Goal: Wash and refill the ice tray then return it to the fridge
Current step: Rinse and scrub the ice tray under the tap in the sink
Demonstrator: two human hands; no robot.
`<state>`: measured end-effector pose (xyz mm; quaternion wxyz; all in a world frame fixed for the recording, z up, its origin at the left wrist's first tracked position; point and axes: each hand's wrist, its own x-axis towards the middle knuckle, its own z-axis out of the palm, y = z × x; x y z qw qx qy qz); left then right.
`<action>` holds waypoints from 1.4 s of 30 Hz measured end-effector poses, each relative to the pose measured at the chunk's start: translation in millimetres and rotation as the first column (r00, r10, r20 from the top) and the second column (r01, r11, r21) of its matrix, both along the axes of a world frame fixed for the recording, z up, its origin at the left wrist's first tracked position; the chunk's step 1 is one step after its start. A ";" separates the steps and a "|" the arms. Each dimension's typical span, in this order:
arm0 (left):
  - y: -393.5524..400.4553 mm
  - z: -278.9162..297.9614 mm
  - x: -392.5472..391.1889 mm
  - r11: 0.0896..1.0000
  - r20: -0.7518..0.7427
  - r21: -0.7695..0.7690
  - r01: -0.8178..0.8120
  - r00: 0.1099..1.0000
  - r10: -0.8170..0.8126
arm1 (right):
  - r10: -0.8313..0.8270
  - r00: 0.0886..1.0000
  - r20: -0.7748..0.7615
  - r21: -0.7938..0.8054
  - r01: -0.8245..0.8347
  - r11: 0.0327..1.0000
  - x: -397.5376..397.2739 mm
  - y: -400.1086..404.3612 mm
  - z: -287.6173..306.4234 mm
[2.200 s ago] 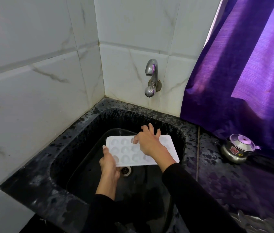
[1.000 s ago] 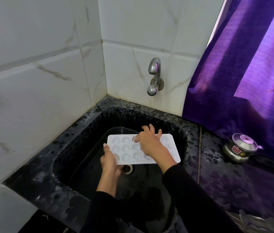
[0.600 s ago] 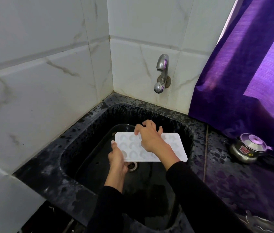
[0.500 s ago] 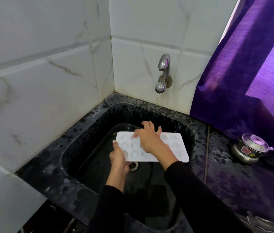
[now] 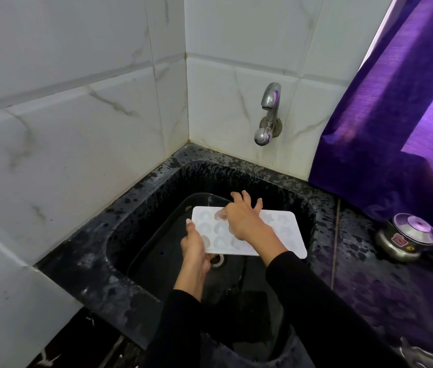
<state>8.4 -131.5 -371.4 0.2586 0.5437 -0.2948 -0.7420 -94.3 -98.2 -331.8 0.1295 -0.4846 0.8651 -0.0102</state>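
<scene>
A white ice tray [image 5: 284,232] with heart-shaped hollows is held level over the black sink [image 5: 141,224]. My left hand [image 5: 193,244] grips the tray's near left edge, thumb on top. My right hand [image 5: 243,217] lies on the tray's top with its fingers spread, and the fingertips reach into the hollows at the far left. The chrome tap [image 5: 267,114] sticks out of the tiled wall above the sink; no water runs from it.
A dark tray or pan [image 5: 162,243] lies in the sink under the ice tray, beside the drain [image 5: 216,260]. A small steel lidded pot [image 5: 406,240] stands on the black counter at the right. A purple curtain [image 5: 396,102] hangs over the counter's far right.
My right hand's fingers have shifted back and forth over the tray's hollows. The tray and my left hand keep their place over the sink; the camera has drifted left.
</scene>
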 end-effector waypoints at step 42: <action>-6.8 -7.2 1.0 1.000 -0.023 0.004 -0.020 1.000 0.020 | 0.011 0.987 0.162 -0.207 0.023 0.978 9.0 0.5 -1.2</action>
